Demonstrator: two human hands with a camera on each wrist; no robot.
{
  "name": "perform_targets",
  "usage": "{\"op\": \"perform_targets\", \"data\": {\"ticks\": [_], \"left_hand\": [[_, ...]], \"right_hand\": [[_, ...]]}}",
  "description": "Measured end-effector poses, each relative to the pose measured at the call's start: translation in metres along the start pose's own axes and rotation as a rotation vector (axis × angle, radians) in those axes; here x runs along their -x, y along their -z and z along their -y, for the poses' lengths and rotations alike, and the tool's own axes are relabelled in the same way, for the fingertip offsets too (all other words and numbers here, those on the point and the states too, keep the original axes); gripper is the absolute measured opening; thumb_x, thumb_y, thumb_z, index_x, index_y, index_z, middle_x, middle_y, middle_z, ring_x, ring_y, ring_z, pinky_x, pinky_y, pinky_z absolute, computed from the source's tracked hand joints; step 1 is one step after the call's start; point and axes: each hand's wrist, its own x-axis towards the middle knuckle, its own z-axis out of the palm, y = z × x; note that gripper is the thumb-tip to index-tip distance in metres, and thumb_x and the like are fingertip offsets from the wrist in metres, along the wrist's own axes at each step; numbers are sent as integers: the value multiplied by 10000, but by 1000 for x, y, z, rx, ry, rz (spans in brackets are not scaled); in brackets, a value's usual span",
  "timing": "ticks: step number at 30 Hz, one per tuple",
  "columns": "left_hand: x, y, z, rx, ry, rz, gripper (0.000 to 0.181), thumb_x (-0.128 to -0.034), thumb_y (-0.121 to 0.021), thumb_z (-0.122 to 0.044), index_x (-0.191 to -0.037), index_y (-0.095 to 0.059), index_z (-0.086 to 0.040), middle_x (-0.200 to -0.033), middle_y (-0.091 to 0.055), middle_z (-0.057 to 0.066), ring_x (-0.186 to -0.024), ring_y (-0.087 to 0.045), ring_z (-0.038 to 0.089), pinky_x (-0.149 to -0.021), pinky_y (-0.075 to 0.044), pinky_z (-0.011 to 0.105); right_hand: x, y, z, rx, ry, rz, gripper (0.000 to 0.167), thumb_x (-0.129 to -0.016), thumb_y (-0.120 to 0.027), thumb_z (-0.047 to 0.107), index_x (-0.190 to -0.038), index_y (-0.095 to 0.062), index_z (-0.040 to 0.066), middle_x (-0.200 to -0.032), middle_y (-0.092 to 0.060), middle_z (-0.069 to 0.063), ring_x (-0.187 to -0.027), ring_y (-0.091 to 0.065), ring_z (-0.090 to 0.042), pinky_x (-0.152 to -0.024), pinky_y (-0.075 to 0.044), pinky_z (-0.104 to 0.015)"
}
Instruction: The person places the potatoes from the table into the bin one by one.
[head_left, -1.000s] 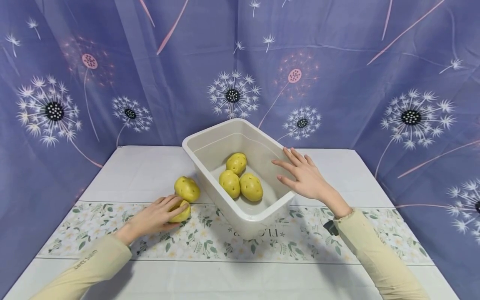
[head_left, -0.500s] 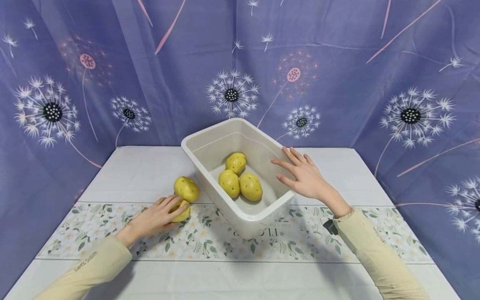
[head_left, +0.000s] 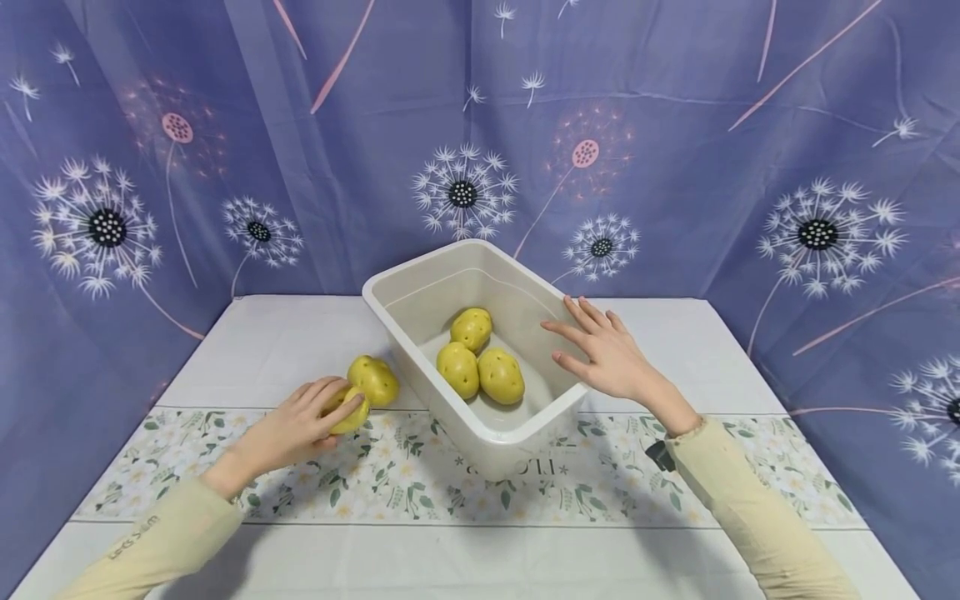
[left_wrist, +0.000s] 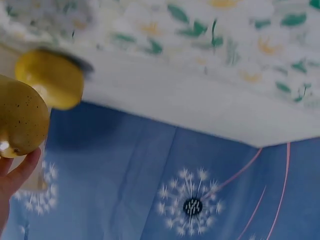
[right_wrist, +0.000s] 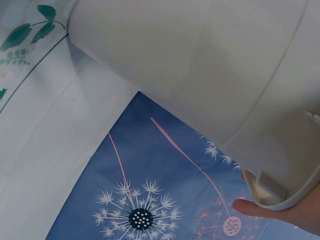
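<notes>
My left hand (head_left: 288, 425) grips a yellow dimpled potato (head_left: 351, 414), fingers over its top. In the left wrist view, that potato (left_wrist: 22, 117) is large at the left edge, with a fingertip against it. A second potato (head_left: 373, 380) lies on the table just beyond it, left of a white plastic bin (head_left: 420, 367). Inside the bin rest three more potatoes, one at the back (head_left: 472, 329) and two nearer, left (head_left: 457, 370) and right (head_left: 502, 376). My right hand (head_left: 611, 354) lies across the bin's right rim with straight, spread fingers; the right wrist view shows the bin's outer wall (right_wrist: 175, 55).
The bin stands at an angle on a white table cover (head_left: 480, 558) with a floral band (head_left: 675, 467). Purple curtains (head_left: 337, 167) printed with dandelions enclose the table at the back and both sides.
The left hand has drawn the gripped potato slightly left and back, raising it a little, away from the bin. The right hand and bin stay as they were.
</notes>
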Motion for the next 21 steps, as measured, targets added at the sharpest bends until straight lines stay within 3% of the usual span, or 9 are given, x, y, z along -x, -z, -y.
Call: {"op": "perform_targets", "data": {"ticks": [2, 6, 11, 18, 21], "left_hand": [[-5, 6, 4, -21, -6, -47, 527, -952, -162, -413, -1202, -449, -49, -1106, -498, 214, -994, -500, 331, -774, -478, 439], [-15, 20, 12, -46, -24, -93, 486, -958, -182, -371, -1193, -455, -44, -1095, -508, 227, -984, -510, 349, -768, -483, 452], [-28, 39, 20, -68, -41, -91, 484, -964, -185, -362, -1208, -460, -46, -1120, -502, 231, -1006, -502, 358, -770, -479, 457], [-56, 63, 29, -100, -107, -131, 437, -954, -231, -295, -1182, -494, -32, -1089, -529, 237, -988, -519, 371, -780, -478, 465], [-70, 74, 33, -107, -141, -139, 394, -900, -359, -258, -1194, -488, -29, -1095, -525, 246, -989, -515, 378, -793, -472, 470]], "right_hand": [[0, 0, 0, -1, -1, 0, 464, -892, -450, 410, -1324, -431, 243, -1487, -161, -147, -1373, -116, -344, -1044, -117, -625], [0, -1, 1, -5, -6, 2, 467, -888, -456, 407, -1324, -431, 243, -1488, -158, -143, -1373, -113, -343, -1050, -110, -620], [0, 0, 1, -7, -10, 5, 466, -886, -462, 402, -1323, -432, 242, -1490, -150, -137, -1373, -109, -344, -1054, -104, -617], [-1, 1, 1, -1, -16, 11, 469, -887, -456, 407, -1327, -426, 249, -1492, -145, -132, -1375, -105, -342, -1052, -107, -619], [-1, 1, 1, -2, -17, 13, 469, -887, -457, 408, -1327, -425, 250, -1493, -144, -130, -1376, -103, -339, -1053, -106, -618]]}}
